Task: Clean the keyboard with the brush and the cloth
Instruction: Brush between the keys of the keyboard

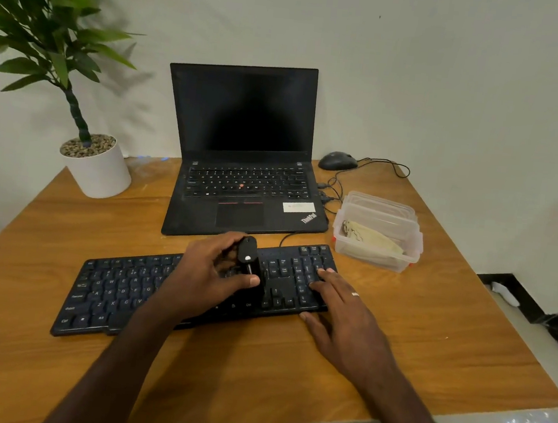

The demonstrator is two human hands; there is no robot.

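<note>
brushing step in hand: left hand (209, 273) clamped on brush (248, 258) over keyboard (117, 292) middle, right hand (340, 307) flat steadying keypad end, cloth (373, 238) waiting in box (410, 256); next, probably sweeping along rows.

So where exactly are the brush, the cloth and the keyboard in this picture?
brush (248, 255): head view, on its black body, gripped by the left hand.
cloth (371, 239): head view, on its folded middle, inside the clear plastic box.
keyboard (114, 292): head view, on the letter keys at its left part.
</note>
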